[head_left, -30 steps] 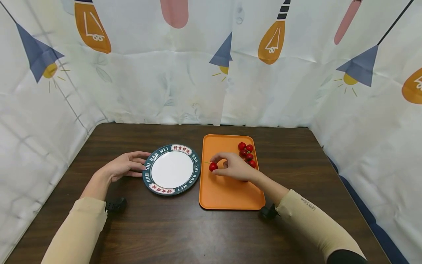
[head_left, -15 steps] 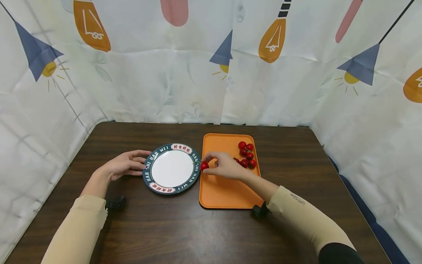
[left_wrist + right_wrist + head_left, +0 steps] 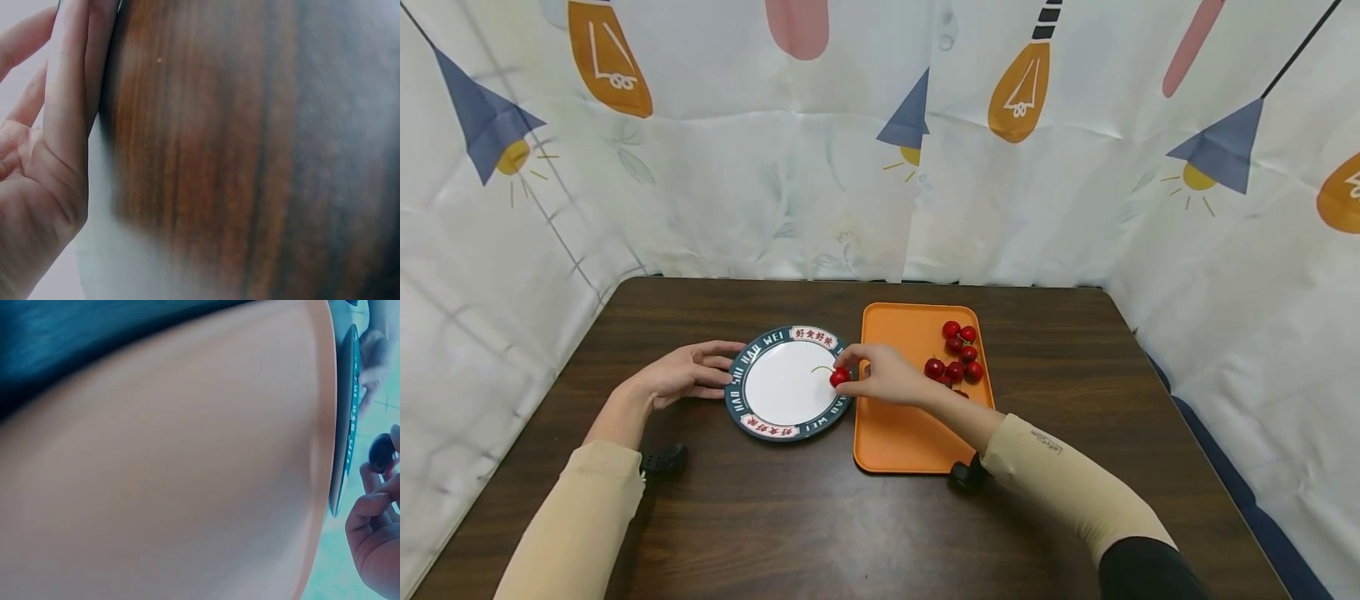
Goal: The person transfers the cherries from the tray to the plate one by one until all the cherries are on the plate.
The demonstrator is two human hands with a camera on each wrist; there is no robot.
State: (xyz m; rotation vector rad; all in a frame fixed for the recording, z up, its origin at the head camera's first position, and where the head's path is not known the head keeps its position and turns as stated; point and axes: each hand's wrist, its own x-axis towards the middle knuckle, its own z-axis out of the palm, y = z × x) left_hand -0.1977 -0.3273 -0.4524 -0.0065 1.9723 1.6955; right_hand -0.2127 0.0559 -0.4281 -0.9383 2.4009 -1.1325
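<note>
My right hand (image 3: 887, 375) pinches a red cherry (image 3: 839, 377) between thumb and fingertips, its thin stem pointing left. Hand and cherry are over the right side of a white plate (image 3: 786, 392) with a dark green lettered rim. The right wrist view shows the same cherry (image 3: 382, 453) dark, at the far right edge. At the plate's left rim, my left hand (image 3: 685, 375) rests its extended fingertips. Those fingers (image 3: 65, 81) look nearly straight in the left wrist view. Several more cherries (image 3: 954, 371) lie on the orange tray (image 3: 902, 437), some partly hidden behind the right hand and wrist.
The plate and tray stand side by side on a dark brown wooden table (image 3: 775, 525). A white patterned curtain (image 3: 722, 200) surrounds the table at the back and sides.
My right hand has carried the cherry left, from above the tray to over the plate. More cherries on the tray have come into sight. The left hand stays at the plate's rim.
</note>
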